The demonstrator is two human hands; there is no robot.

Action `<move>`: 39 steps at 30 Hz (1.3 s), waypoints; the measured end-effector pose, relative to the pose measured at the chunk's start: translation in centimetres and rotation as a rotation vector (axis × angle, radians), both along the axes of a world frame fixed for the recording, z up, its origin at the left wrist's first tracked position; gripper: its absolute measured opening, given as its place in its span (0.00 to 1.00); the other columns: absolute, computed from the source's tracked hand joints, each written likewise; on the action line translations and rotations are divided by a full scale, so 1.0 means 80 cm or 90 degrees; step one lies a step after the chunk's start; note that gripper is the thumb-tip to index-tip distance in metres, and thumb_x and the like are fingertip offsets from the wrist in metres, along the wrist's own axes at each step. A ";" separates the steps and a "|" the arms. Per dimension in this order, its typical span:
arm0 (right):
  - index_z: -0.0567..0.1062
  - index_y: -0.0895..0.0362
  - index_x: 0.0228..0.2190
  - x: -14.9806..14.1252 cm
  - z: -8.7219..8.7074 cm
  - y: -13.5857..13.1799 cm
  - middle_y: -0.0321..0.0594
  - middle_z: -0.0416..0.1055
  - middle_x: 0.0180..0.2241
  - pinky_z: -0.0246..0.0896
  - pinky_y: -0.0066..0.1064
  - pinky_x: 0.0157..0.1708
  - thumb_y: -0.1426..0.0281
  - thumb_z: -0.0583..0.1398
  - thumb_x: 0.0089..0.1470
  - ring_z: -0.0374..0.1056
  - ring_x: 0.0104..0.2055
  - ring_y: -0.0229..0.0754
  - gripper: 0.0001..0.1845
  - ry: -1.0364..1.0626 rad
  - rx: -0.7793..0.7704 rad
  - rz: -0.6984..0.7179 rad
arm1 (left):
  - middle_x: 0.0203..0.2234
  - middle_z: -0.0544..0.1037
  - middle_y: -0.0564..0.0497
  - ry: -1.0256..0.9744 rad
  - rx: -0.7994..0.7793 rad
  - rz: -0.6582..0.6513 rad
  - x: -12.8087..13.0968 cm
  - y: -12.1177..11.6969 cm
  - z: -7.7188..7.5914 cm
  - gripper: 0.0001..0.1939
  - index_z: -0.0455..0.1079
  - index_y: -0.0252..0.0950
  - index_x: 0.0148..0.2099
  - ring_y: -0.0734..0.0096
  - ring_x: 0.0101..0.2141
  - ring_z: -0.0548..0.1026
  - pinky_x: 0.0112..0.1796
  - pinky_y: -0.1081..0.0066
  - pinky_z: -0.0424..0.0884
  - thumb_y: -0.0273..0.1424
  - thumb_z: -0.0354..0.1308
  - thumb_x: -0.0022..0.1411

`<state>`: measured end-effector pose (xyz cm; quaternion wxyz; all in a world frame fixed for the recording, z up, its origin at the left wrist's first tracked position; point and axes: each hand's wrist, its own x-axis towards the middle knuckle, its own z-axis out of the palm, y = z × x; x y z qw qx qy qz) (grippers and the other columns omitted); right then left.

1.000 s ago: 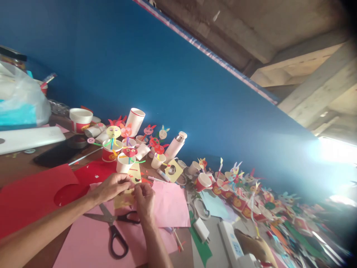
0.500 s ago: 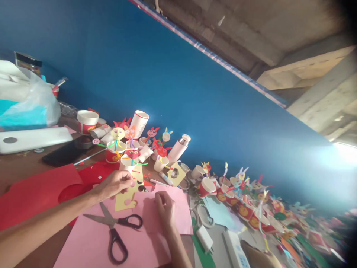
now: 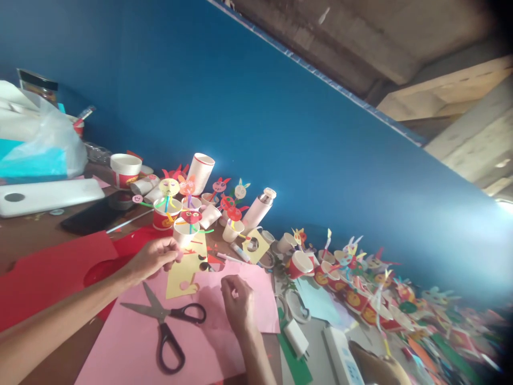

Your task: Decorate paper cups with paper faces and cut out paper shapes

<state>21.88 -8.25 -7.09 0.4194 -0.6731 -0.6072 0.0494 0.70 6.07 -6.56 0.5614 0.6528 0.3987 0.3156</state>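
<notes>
Blue wall (image 3: 240,96) behind, wooden table (image 3: 24,240) below, with pink paper (image 3: 120,342) across it and open scissors (image 3: 161,319) lying on the paper, apart from both hands. In left hand (image 3: 154,259), yellow card (image 3: 180,283) with round holes, pinched between thumb and fingers just above the paper. Right hand (image 3: 239,305) low over the paper, fingers together, perhaps on a tiny pink bit (image 3: 235,293), too small to tell. Better a firm pinch near the card edge, without bending, and only slow, small movements beside the holes.

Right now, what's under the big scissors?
The scissors lie on a pink paper sheet, which shows through the handle loops. The part right under the blades and handles is covered.
</notes>
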 end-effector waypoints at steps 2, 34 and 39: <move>0.74 0.55 0.26 -0.009 0.004 -0.002 0.35 0.71 0.23 0.54 0.28 0.31 0.73 0.55 0.53 0.65 0.27 0.38 0.09 -0.027 -0.009 0.020 | 0.14 0.67 0.57 -0.001 0.004 0.005 -0.003 0.002 0.000 0.12 0.63 0.36 0.29 0.80 0.12 0.59 0.13 0.79 0.48 0.40 0.55 0.50; 0.73 0.54 0.28 -0.010 -0.001 -0.007 0.36 0.71 0.28 0.51 0.32 0.36 0.68 0.57 0.57 0.64 0.33 0.40 0.07 -0.262 0.010 0.116 | 0.15 0.65 0.58 0.027 -0.021 0.008 -0.003 -0.010 0.013 0.13 0.66 0.35 0.31 0.77 0.17 0.63 0.14 0.81 0.52 0.40 0.56 0.50; 0.74 0.55 0.28 -0.005 0.007 -0.011 0.34 0.70 0.24 0.51 0.32 0.35 0.70 0.59 0.55 0.63 0.28 0.38 0.05 -0.227 0.001 0.148 | 0.14 0.65 0.58 0.026 -0.021 0.009 -0.005 -0.011 0.016 0.12 0.66 0.35 0.32 0.80 0.14 0.60 0.13 0.81 0.52 0.38 0.57 0.50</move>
